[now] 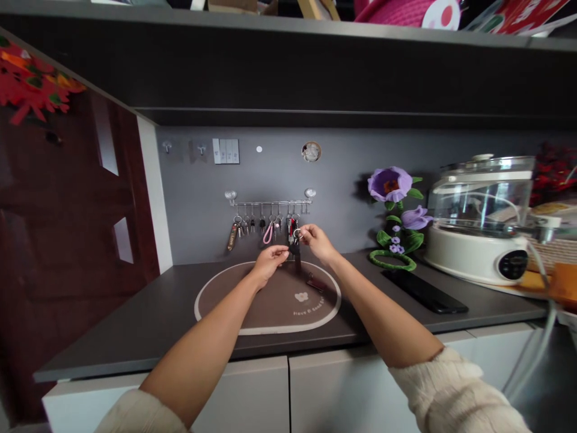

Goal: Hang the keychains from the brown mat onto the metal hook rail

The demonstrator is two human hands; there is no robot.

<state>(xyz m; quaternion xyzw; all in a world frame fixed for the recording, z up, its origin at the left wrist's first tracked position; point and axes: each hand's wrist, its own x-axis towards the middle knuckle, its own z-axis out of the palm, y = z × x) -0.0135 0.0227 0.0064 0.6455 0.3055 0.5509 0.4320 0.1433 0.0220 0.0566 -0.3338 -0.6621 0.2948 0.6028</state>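
In front of the grey wall, my right hand (317, 242) pinches a metal key ring (297, 233) between thumb and fingers. A black key fob (294, 249) and a dark strap hang below the ring. My left hand (271, 262) is closed, with its fingertips on the left side of the fob. Just behind is a hook rail (270, 203) on the wall, carrying several bunches of keys and a pink loop (268, 233). A dark reddish-brown clip-like piece (316, 282) lies on the oval brown mat (252, 300) underneath.
To the right stand a purple knitted flower (390, 184), a black phone (424, 291) lying flat, and a glass-topped white appliance (473, 255). A dark shelf (288, 66) overhangs the counter (166, 307). At left is a reddish-brown door (67, 240).
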